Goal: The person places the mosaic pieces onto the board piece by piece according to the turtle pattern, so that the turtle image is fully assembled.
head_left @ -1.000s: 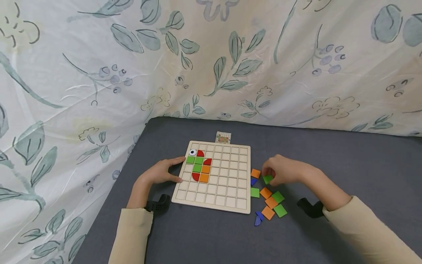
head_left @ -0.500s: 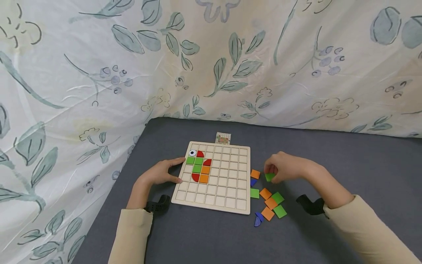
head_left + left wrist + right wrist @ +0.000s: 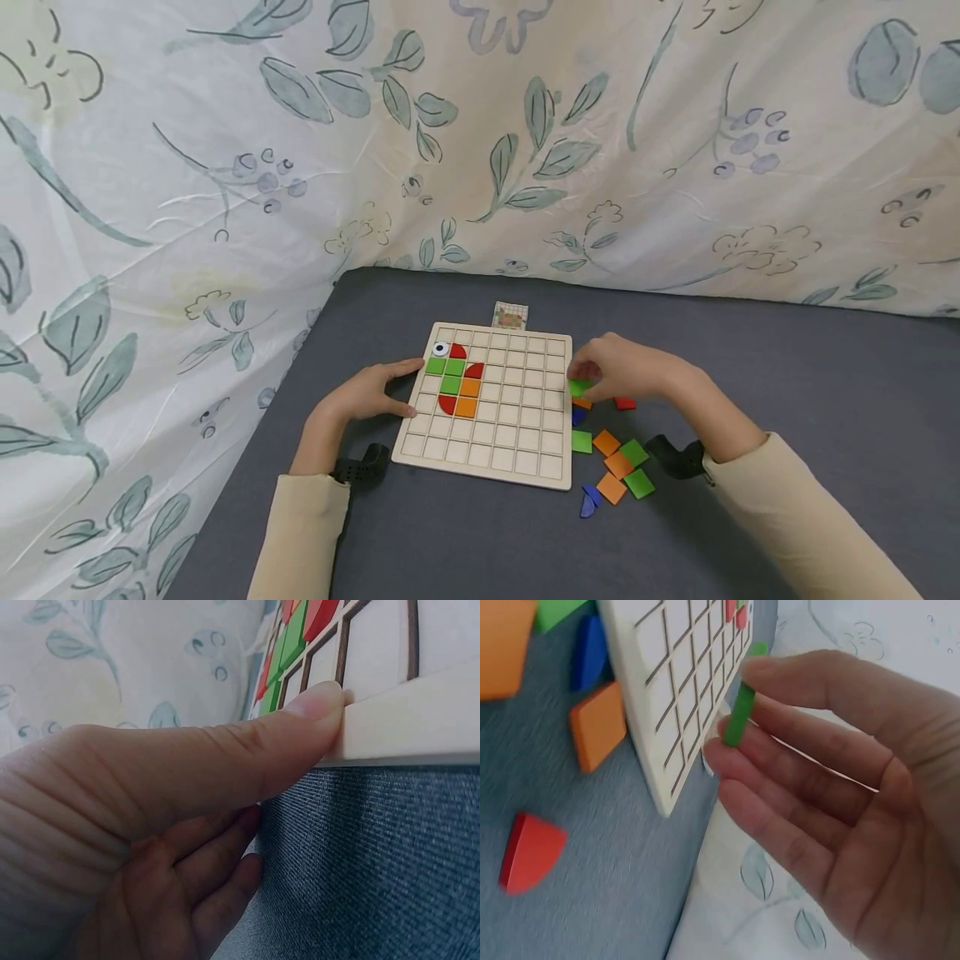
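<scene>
Right now, nearest me on the tabletop [image 3: 450, 542], off the grid board's [image 3: 504, 432] near right corner, lie small blue pieces [image 3: 587, 507]. Orange tiles [image 3: 611, 488] and green tiles [image 3: 639, 483] cluster a little farther along, to the board's right. Past them, also right of the board, sits a red quarter-round [image 3: 534, 853].

My left hand [image 3: 367, 390], thumb and forefinger spread wide, touches the board's left edge. My right hand [image 3: 626, 367] pinches a thin green piece [image 3: 741, 712] between thumb and fingers, by the board's right edge; its height there I can't tell. From this hand the board lies leftward, bare cells coming between the pinched piece and the eye tile [image 3: 441, 349] with its red, green and orange neighbours. My left hand is nearer those set pieces.

Beyond the board's far edge are a small picture card [image 3: 511, 316], then the floral cloth [image 3: 480, 125].
</scene>
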Demonstrator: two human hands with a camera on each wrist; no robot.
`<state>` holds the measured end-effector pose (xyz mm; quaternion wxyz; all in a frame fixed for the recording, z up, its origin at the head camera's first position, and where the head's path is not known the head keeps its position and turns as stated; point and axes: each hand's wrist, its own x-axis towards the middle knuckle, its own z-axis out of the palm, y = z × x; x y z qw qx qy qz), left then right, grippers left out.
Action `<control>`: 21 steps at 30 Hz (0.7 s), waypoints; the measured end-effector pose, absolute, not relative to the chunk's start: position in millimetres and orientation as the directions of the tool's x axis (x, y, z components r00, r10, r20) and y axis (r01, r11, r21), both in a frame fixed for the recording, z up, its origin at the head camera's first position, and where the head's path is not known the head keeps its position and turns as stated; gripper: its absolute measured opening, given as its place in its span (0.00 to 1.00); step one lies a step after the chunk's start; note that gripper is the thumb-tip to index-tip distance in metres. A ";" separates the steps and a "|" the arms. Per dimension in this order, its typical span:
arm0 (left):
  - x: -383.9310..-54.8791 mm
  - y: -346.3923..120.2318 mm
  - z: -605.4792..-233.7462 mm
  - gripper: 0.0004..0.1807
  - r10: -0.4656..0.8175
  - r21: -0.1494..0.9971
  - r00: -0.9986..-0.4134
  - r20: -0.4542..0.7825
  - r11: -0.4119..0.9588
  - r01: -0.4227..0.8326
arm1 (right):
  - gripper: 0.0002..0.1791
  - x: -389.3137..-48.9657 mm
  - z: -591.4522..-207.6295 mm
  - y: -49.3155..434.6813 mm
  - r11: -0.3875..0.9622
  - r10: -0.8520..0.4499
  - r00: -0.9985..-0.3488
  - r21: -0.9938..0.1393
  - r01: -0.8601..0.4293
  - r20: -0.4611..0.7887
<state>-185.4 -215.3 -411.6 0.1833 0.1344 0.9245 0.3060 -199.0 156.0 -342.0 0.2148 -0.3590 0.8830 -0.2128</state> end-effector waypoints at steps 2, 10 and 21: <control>-185.5 -215.1 -411.6 0.46 0.360 0.614 -0.897 -0.256 0.778 0.137 | 0.14 -200.4 -343.0 148.1 0.651 -0.722 -0.656 -0.534 -0.539 -0.218; -184.3 -214.7 -411.3 0.45 0.351 0.610 -0.897 -0.269 0.783 0.123 | 0.15 -207.8 -350.4 115.6 0.597 -0.755 -0.643 -0.540 -0.593 -0.128; -185.0 -215.8 -411.7 0.46 0.358 0.616 -0.892 -0.275 0.778 0.123 | 0.16 -225.0 -353.7 81.4 0.560 -0.737 -0.675 -0.556 -0.614 0.003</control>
